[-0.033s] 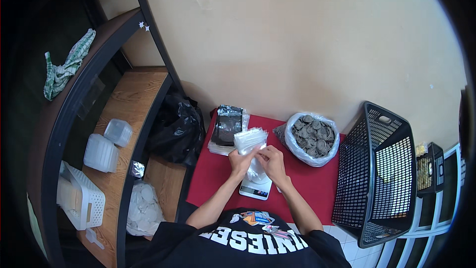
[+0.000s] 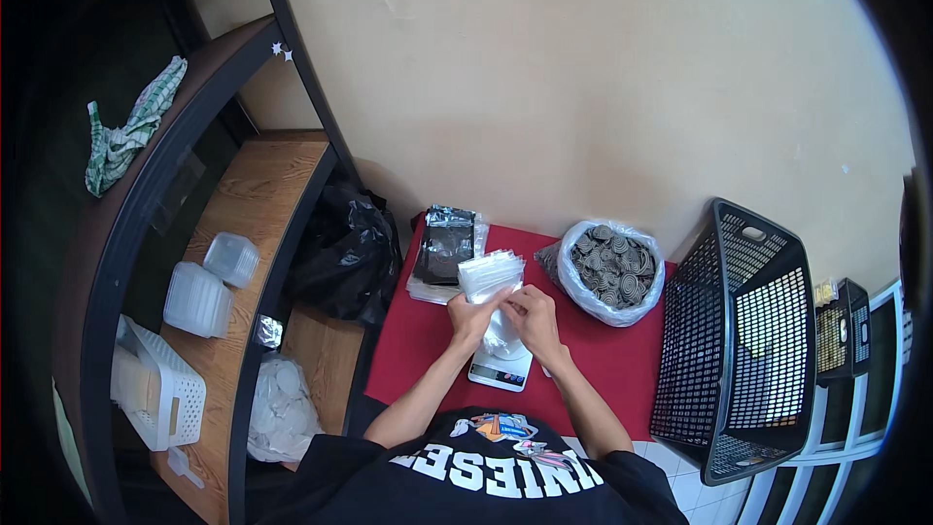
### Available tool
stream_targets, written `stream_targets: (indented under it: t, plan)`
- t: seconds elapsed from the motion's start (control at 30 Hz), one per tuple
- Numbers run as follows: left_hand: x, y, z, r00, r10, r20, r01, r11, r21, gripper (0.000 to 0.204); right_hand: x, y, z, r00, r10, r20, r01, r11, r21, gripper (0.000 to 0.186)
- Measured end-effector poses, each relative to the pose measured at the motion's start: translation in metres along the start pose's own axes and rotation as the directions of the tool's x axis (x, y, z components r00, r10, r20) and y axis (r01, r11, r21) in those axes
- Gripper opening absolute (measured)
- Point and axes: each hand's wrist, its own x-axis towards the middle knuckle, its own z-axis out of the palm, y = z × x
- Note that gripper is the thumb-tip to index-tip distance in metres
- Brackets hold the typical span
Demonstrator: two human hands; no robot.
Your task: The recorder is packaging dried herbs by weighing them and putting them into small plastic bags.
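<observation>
A bundle of clear plastic bags is held up in front of me, its upper ends fanned out. My left hand is closed round the bundle's left side. My right hand pinches at its right edge, fingertips close to the left hand's. The lower part of the bags hangs over a white kitchen scale and hides much of its top. Behind the left hand lies a stack of flat bags with black panels. To the right stands an open plastic bag full of dark spiral-shaped pieces.
The red-covered table meets the wall at the back. A large black perforated crate stands at its right side. On the left, a shelf holds clear containers and a white basket. A black plastic bag sits beside the table.
</observation>
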Motion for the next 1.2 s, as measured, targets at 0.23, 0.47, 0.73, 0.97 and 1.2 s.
stream_targets:
  t: [0.23, 0.47, 0.73, 0.97, 1.2]
  plan:
    - [-0.004, 0.003, -0.001, 0.992, -0.126, -0.010, 0.125, 0.991, -0.042, 0.032, -0.005, -0.002, 0.004, 1.000, 0.023, -0.001, -0.023, 0.999, -0.048, 0.014]
    - [0.006, 0.006, 0.003, 0.992, -0.105, -0.065, 0.113, 0.986, 0.124, 0.039, -0.015, 0.000, 0.016, 0.968, -0.233, 0.088, 0.249, 0.906, -0.343, 0.017]
    - [0.061, -0.013, -0.010, 0.996, -0.040, 0.074, 0.018, 0.962, 0.273, 0.042, 0.023, -0.018, -0.013, 0.994, -0.060, -0.092, 0.072, 0.989, 0.128, 0.007]
    - [0.096, -0.027, 0.045, 0.981, -0.059, 0.187, -0.036, 0.882, 0.469, 0.044, 0.125, 0.081, -0.057, 0.942, 0.069, -0.328, -0.103, 0.991, -0.087, 0.014]
    - [0.174, -0.067, 0.043, 0.945, -0.128, 0.301, 0.023, 0.943, 0.331, 0.055, 0.153, 0.095, -0.042, 0.991, 0.028, -0.134, -0.072, 0.938, -0.339, 0.012]
